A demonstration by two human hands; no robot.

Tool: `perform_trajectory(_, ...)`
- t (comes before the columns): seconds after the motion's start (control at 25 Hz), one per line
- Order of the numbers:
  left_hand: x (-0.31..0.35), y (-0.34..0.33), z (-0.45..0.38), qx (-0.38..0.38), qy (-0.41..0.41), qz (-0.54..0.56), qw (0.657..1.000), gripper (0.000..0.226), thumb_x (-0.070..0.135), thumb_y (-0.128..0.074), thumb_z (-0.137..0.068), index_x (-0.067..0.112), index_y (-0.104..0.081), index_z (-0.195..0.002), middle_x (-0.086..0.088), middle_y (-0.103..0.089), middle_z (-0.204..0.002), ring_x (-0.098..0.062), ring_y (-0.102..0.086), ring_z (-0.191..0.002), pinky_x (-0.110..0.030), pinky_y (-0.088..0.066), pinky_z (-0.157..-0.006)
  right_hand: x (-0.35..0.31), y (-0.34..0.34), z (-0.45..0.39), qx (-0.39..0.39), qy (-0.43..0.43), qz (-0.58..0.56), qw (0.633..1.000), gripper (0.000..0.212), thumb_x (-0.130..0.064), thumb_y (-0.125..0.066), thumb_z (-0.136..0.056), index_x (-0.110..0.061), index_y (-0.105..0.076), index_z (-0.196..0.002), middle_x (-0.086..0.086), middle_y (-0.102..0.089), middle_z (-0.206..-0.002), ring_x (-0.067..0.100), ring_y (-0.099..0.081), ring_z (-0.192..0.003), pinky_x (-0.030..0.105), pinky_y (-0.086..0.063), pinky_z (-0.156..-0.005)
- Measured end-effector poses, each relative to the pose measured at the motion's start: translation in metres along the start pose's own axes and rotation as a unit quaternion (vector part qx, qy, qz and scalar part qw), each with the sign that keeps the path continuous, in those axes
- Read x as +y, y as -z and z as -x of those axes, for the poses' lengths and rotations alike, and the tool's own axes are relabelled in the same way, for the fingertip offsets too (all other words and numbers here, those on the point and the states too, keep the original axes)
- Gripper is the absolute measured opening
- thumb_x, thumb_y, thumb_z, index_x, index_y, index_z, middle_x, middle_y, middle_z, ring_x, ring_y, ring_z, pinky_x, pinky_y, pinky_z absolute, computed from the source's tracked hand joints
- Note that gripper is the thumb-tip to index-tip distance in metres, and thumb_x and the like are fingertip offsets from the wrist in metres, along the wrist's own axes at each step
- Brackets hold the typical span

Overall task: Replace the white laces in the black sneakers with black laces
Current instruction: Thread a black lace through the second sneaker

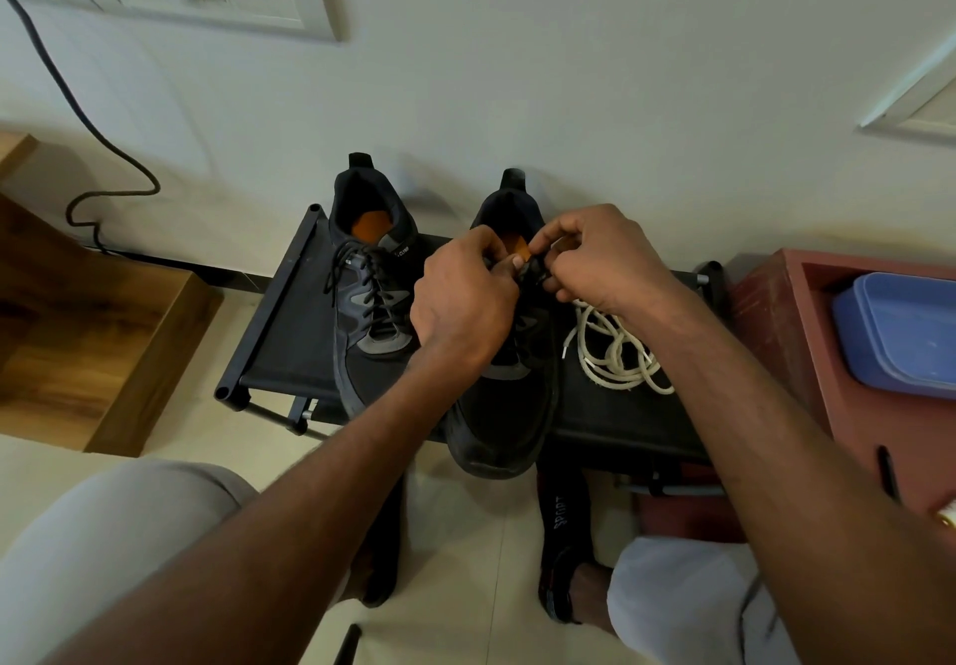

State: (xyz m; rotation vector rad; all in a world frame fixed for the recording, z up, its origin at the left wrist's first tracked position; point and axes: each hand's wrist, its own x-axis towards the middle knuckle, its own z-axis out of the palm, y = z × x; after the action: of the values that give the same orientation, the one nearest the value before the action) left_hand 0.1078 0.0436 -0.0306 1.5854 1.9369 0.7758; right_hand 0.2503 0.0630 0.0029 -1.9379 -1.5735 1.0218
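Two black sneakers sitting on the rack [279, 354]: left one [370, 297], right one [509, 406]. One pile of white laces [615, 354] lying at the right. Two hands working: left hand [460, 297], right hand [595, 256]. One blue tub [900, 333] far right, two wall sockets showing top left.

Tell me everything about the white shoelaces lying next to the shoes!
The white laces look like off-white woven cord, thick and a bit grubby, with small white tips on the ends. They are out of the shoes, heaped in a loose tangle of loops. They lie on the black rack, beside the sneaker being laced, on its right. The right hand's wrist passes over the far end of the pile; whether it touches the pile cannot be told.
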Motion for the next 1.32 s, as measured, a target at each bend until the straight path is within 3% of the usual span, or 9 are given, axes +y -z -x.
perform_trajectory(0.2,0.0,-0.004,-0.001,-0.008,0.004,0.019,1.0,0.01,0.039,-0.065,-0.099,0.03,-0.064,-0.094,0.008,-0.064,-0.089,-0.006,-0.058,-0.071,-0.029,-0.046,-0.054,-0.001,0.0,0.001,-0.001,0.0,-0.003,1.0,0.036,0.004,-0.059,-0.082,-0.025,-0.076,-0.095,0.003,-0.075,-0.089,0.021,-0.077,-0.073,0.044,-0.066,-0.076)
perform_trajectory(0.28,0.0,-0.004,-0.002,-0.014,0.021,0.037,0.999,0.012,0.039,-0.066,-0.099,0.031,-0.063,-0.09,0.008,-0.063,-0.087,-0.004,-0.056,-0.067,-0.028,-0.04,-0.051,-0.003,0.001,0.002,-0.003,-0.001,-0.008,1.0,0.036,0.005,-0.059,-0.082,-0.025,-0.077,-0.095,0.004,-0.075,-0.089,0.021,-0.078,-0.074,0.043,-0.066,-0.075)
perform_trajectory(0.52,0.003,-0.002,-0.002,-0.061,0.007,0.142,0.988,0.037,0.046,-0.058,-0.102,0.017,-0.071,-0.084,-0.006,-0.062,-0.067,-0.018,-0.051,-0.056,-0.033,-0.04,-0.052,0.0,0.006,-0.001,-0.001,-0.004,0.004,1.0,0.033,0.003,-0.063,-0.086,-0.025,-0.076,-0.095,0.003,-0.075,-0.091,0.019,-0.077,-0.077,0.04,-0.066,-0.075)
perform_trajectory(0.6,-0.002,0.0,-0.007,-0.044,-0.038,0.097,0.994,0.04,0.053,-0.055,-0.102,0.02,-0.075,-0.089,-0.013,-0.065,-0.075,-0.022,-0.059,-0.066,-0.032,-0.041,-0.056,0.004,0.007,-0.002,0.015,0.011,0.057,0.998,0.024,-0.005,-0.068,-0.087,-0.027,-0.077,-0.088,-0.001,-0.075,-0.085,0.018,-0.075,-0.077,0.041,-0.065,-0.078)
perform_trajectory(0.72,-0.012,0.005,-0.017,-0.01,-0.063,0.0,0.998,0.039,0.063,-0.049,-0.099,0.032,-0.073,-0.1,-0.007,-0.062,-0.098,-0.027,-0.055,-0.103,-0.042,-0.049,-0.079,0.005,0.004,0.0,0.007,0.023,0.103,0.994,0.01,-0.022,-0.076,-0.09,-0.025,-0.077,-0.081,-0.002,-0.074,-0.078,0.018,-0.073,-0.076,0.039,-0.063,-0.08)
perform_trajectory(0.84,-0.021,0.009,-0.021,-0.043,-0.077,0.006,0.996,0.038,0.062,-0.049,-0.1,0.031,-0.071,-0.097,-0.004,-0.06,-0.088,-0.023,-0.056,-0.096,-0.039,-0.047,-0.077,0.001,0.004,0.001,0.038,0.027,0.103,0.994,0.01,-0.027,-0.076,-0.09,-0.026,-0.075,-0.08,-0.005,-0.073,-0.079,0.017,-0.072,-0.078,0.034,-0.06,-0.077)
perform_trajectory(1.04,-0.021,0.017,-0.015,-0.062,-0.116,-0.001,0.991,0.026,0.048,-0.055,-0.103,0.03,-0.073,-0.112,0.0,-0.056,-0.095,-0.014,-0.052,-0.092,-0.03,-0.04,-0.074,-0.001,0.003,0.003,-0.026,0.017,0.141,0.99,0.007,-0.028,-0.082,-0.085,-0.026,-0.078,-0.079,-0.005,-0.074,-0.078,0.015,-0.072,-0.079,0.037,-0.061,-0.08)
perform_trajectory(1.2,-0.019,0.02,-0.013,-0.063,-0.131,-0.025,0.989,0.026,0.05,-0.055,-0.102,0.031,-0.072,-0.11,0.002,-0.054,-0.097,-0.017,-0.055,-0.091,-0.035,-0.047,-0.079,-0.005,0.009,0.005,0.001,-0.012,0.133,0.991,0.002,-0.021,-0.08,-0.079,-0.022,-0.078,-0.078,-0.001,-0.075,-0.074,0.02,-0.074,-0.077,0.036,-0.062,-0.076)
perform_trajectory(1.32,-0.021,0.023,-0.017,-0.063,-0.134,-0.086,0.985,0.03,0.055,-0.049,-0.103,0.033,-0.07,-0.108,0.003,-0.054,-0.096,-0.02,-0.056,-0.086,-0.04,-0.05,-0.079,-0.005,0.024,0.005,-0.011,-0.052,0.097,0.994,0.006,-0.018,-0.082,-0.076,-0.013,-0.078,-0.078,0.004,-0.076,-0.07,0.021,-0.077,-0.071,0.042,-0.065,-0.077)
